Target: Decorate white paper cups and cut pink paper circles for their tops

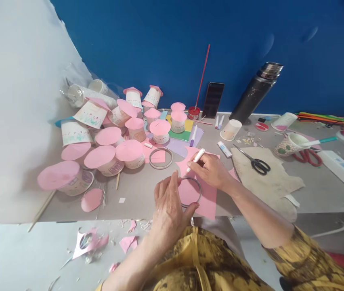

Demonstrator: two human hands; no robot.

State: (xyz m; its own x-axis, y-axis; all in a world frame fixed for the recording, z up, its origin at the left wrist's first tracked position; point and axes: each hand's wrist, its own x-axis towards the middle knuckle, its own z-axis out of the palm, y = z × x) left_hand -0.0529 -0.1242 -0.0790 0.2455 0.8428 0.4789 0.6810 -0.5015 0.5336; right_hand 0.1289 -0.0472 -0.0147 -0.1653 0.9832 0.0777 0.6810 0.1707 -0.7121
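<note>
In front of me a sheet of pink paper (208,198) lies on the table, with a thin grey ring (200,193) flat on top of it. My left hand (169,202) holds that ring down at its left side, thumb on the near edge and fingers at the far left. Between thumb and fingers of my right hand (211,171) is a white marker (200,155), tip down beside the ring's far edge. A second grey ring (161,158) rests just beyond my left hand, partly over another pink piece.
Several paper cups with pink disc tops (129,151) crowd the left. Black-handled scissors (260,165) lie on a beige cloth (269,190) at right, near a glue stick (224,149). A dark flask (255,93) and a phone (213,100) stand by the blue wall.
</note>
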